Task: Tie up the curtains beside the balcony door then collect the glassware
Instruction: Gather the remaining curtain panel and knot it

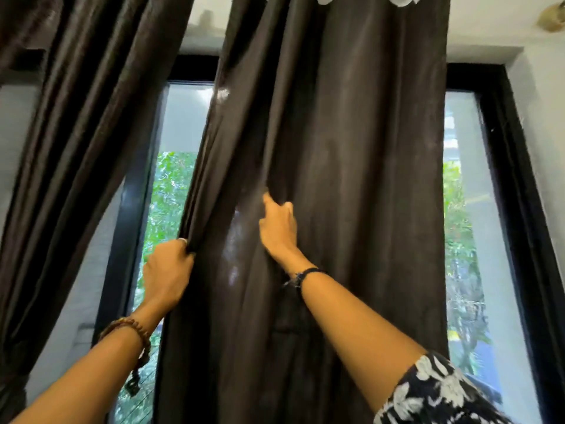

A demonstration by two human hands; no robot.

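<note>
A dark brown curtain [351, 148] hangs straight down in the middle of the view, in front of the balcony door. My left hand [166, 270] grips its left edge at about mid height, fingers curled round the bunched cloth. Higher and to the right, my right hand [278, 228] pinches a fold of the same curtain, with the fingertips tucked into the pleat. A second dark curtain [70, 142] hangs at the left, drawn down toward the lower left corner. No glassware is in view.
The balcony door [501, 185] has a black frame and glass panes [171, 194] with green foliage behind. White wall shows at the right and above. A small brass fitting [552, 18] sits on the ceiling at the top right.
</note>
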